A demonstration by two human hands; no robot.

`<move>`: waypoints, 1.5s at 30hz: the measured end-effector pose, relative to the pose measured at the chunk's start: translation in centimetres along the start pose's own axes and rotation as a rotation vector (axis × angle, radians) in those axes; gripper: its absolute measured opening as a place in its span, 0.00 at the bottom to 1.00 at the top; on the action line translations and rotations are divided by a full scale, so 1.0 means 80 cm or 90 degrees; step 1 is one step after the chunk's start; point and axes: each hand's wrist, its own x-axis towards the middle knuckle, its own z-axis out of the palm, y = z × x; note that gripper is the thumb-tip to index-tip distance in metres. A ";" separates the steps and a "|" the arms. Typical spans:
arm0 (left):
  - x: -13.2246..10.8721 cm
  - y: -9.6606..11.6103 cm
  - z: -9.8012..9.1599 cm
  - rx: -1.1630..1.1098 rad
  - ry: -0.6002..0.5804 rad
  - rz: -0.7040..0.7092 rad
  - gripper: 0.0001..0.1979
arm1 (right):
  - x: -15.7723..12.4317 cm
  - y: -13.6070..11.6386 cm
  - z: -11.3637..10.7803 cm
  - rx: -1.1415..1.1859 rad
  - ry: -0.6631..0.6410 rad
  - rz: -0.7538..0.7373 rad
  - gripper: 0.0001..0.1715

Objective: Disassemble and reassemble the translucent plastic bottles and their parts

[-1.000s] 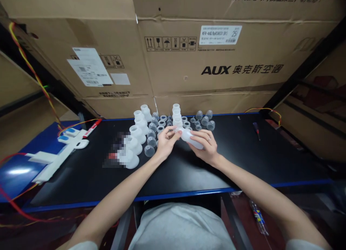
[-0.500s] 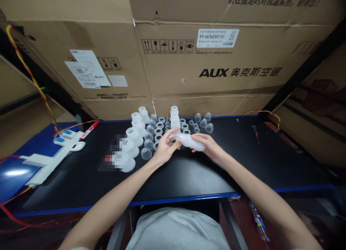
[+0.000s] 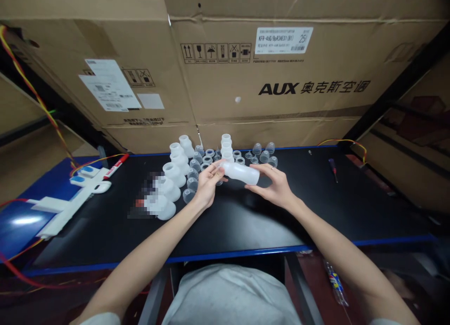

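My left hand (image 3: 208, 180) is closed around the neck end of a translucent white baby bottle (image 3: 242, 172), which lies tilted in the air above the table. Its cap end is partly hidden by my fingers. My right hand (image 3: 272, 183) has its thumb and fingers apart around the bottle's base; whether a fingertip touches it, I cannot tell. Behind my hands stand more white bottles (image 3: 227, 144) in a row. Clear domed caps (image 3: 190, 195), white rings (image 3: 207, 160) and small clear nipples (image 3: 249, 155) lie in rows nearby.
Wide-based white bottles (image 3: 174, 174) line the left of the parts. A white power strip (image 3: 75, 201) and a red marker (image 3: 117, 166) lie further left. On the right is a screwdriver (image 3: 332, 169). A large cardboard box (image 3: 218, 91) stands behind the black table (image 3: 333, 212).
My right hand has opened from its grip and drawn back around the bottle's base. The left hand still holds the bottle, now slightly higher and further left. The camera view has shifted a little.
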 end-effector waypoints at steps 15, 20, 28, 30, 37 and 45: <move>0.000 0.006 -0.001 0.007 -0.010 0.027 0.36 | -0.012 -0.002 0.028 0.113 0.005 0.094 0.31; -0.005 0.010 0.003 0.027 0.041 0.013 0.34 | -0.013 0.007 0.021 -0.190 0.052 -0.201 0.36; -0.009 0.008 0.012 0.023 0.056 -0.066 0.35 | -0.009 0.010 0.008 -0.365 0.063 -0.486 0.41; -0.009 0.008 0.012 0.011 0.052 -0.057 0.34 | -0.009 0.009 0.010 -0.340 0.084 -0.439 0.37; -0.014 0.014 0.013 -0.002 -0.010 -0.018 0.34 | -0.016 0.010 0.022 -0.014 -0.064 0.025 0.32; -0.027 0.011 0.023 0.001 -0.020 -0.004 0.29 | -0.012 0.018 0.044 0.273 -0.210 0.426 0.54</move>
